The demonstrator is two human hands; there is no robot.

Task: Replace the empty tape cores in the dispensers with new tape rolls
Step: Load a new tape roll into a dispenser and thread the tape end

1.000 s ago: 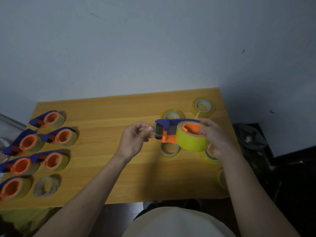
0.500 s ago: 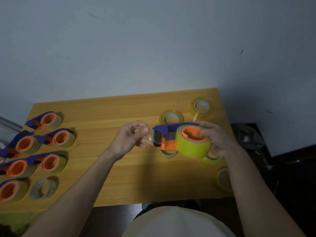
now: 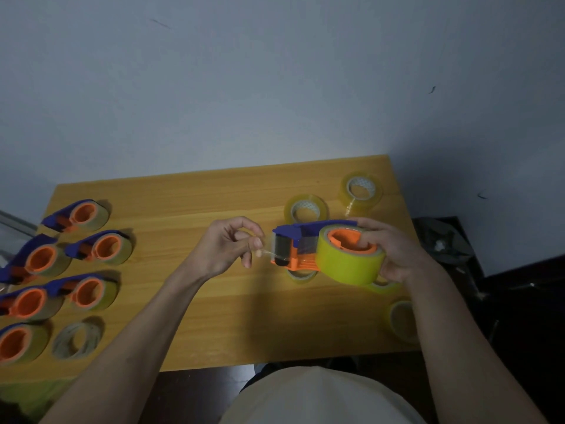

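Right hand [image 3: 394, 255] grips a light, rigid tape dispenser [image 3: 308, 249] by its new roll [image 3: 348, 264] above the bench [image 3: 214, 301]; at nine o'clock, left hand [image 3: 227, 246] pinches the thin, sticky tape end [image 3: 266, 254], likely prone to tearing.

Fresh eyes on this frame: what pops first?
The blue-and-orange dispenser with its fat yellow tape roll, held above the table's middle by the right hand while the left hand pinches the tape end. Next, the loaded dispensers clustered at the table's left edge.
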